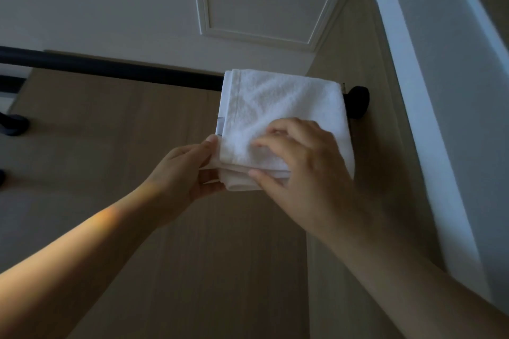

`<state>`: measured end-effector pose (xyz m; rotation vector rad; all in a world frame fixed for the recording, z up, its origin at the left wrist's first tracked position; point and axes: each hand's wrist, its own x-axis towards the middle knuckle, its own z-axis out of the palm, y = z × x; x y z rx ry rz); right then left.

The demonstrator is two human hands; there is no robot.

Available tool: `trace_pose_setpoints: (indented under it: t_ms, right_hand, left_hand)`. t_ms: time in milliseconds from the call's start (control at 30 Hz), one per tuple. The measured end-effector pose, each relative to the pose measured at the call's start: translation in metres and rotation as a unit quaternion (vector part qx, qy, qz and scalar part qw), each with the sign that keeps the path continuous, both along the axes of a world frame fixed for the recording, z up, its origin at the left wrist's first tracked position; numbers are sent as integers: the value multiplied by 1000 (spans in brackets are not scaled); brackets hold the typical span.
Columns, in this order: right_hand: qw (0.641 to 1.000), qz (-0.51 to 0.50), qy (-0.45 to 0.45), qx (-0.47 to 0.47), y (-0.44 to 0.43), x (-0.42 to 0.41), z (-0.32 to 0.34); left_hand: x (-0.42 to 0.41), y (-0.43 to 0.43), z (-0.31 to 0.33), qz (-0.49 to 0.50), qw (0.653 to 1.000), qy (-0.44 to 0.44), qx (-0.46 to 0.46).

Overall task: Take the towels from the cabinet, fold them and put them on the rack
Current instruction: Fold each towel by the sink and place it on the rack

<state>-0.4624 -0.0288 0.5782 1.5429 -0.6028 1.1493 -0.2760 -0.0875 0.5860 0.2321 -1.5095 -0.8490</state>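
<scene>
My left grip pinches the towel at its lower left edge; my right grip pinches its lower front. Towel hangs over rack.

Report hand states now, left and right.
Left hand: pinches the towel at its left edge.
Right hand: fingers on towel front, thumb at its lower edge, gripping it.
</scene>
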Motion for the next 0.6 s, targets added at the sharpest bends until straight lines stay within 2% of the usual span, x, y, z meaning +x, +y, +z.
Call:
trace_pose_setpoints:
  t_ms: [167,367,500,600]
  right_hand:
    - [998,-50,30,-8,-15,14,5]
    - [997,-18,77,-15,-17,3,6]
    - [991,-27,127,-34,-11,-8,4]
    - [987,-36,155,-34,-9,-10,6]
  left_hand:
    - [0,5,0,-29,999,26,16]
    - [4,0,1,-18,1000,19,-5]
    - [7,-2,5,-3,999,32,-8]
    - [9,1,8,5,1000,11,-23]
